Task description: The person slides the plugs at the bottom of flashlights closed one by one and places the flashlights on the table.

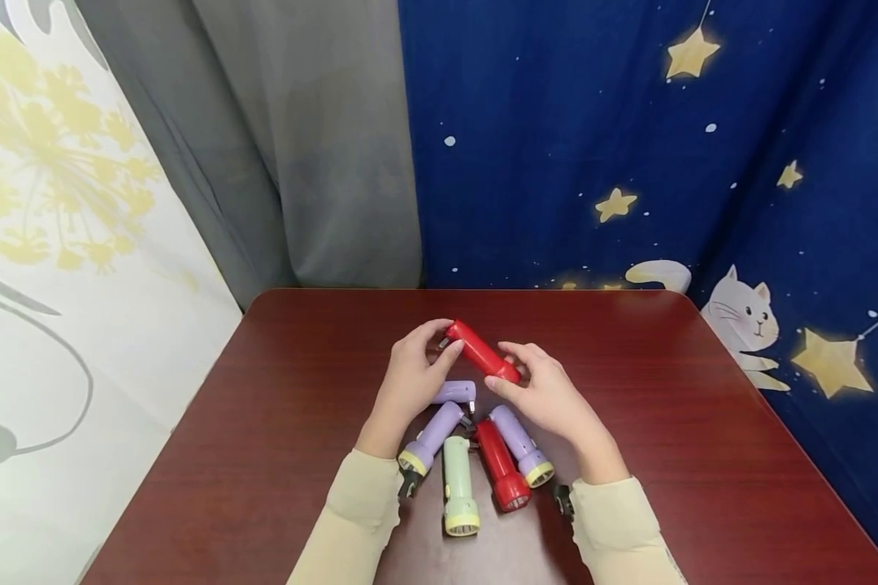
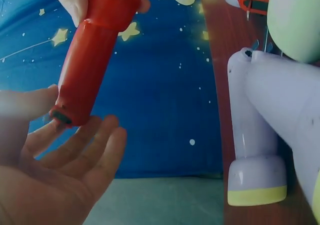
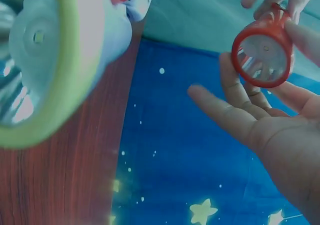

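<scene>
Above the table, both hands hold a red flashlight (image 1: 479, 349), tilted with its lens end to the lower right in the head view. My left hand (image 1: 410, 370) pinches the tail end between thumb and fingers, where a dark slot shows in the left wrist view. Around the lens end are the thumb and fingers of my right hand (image 1: 549, 394); its index finger stretches away from the flashlight in the right wrist view. Below lie a second red flashlight (image 1: 499, 467), a pale green flashlight (image 1: 458, 487) and purple flashlights (image 1: 433, 439), one partly hidden behind my left hand.
The flashlights lie close together on the dark red-brown table (image 1: 300, 366), tails gathered toward the middle. Behind the table hang a grey curtain (image 1: 336, 146) and a blue star-patterned curtain (image 1: 527, 162). Dark wrist straps (image 1: 562, 502) show beside the sleeves.
</scene>
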`<action>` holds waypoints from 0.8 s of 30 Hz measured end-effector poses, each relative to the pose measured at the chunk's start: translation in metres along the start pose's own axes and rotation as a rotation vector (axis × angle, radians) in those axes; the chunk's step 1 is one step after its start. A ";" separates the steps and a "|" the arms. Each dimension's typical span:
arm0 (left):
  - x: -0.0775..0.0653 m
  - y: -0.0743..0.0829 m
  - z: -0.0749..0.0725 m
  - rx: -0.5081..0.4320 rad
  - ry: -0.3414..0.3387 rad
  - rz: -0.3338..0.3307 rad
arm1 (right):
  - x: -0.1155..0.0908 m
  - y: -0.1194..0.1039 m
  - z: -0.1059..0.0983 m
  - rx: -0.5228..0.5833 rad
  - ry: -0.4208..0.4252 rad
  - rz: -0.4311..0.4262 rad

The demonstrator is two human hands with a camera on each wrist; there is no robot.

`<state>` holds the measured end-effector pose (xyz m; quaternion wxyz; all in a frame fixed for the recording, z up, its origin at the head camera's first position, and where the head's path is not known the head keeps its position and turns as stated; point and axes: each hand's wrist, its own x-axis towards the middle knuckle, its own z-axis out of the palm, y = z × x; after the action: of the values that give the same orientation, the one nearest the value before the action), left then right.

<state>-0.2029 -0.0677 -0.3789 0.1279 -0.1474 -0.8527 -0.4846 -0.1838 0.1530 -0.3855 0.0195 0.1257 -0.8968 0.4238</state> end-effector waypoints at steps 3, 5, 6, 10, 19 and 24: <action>0.001 -0.001 0.001 -0.050 0.017 -0.001 | 0.001 -0.002 0.003 0.006 -0.026 0.002; 0.001 -0.001 0.002 -0.114 0.015 -0.019 | 0.001 -0.003 0.006 0.011 -0.036 0.003; 0.001 -0.001 0.003 -0.149 0.010 -0.034 | 0.001 -0.004 0.007 0.010 -0.042 0.006; 0.001 0.000 0.005 -0.258 -0.006 -0.103 | 0.000 -0.006 0.012 0.027 -0.070 0.038; 0.001 0.002 0.004 -0.280 0.007 -0.069 | -0.001 -0.011 0.021 0.046 -0.102 0.043; 0.004 0.004 0.001 -0.322 0.002 -0.020 | 0.001 -0.017 0.017 0.062 -0.105 0.016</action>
<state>-0.2049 -0.0645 -0.3753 0.0987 -0.1572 -0.7654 -0.6161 -0.1796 0.1293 -0.3838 -0.0347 0.1410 -0.8841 0.4442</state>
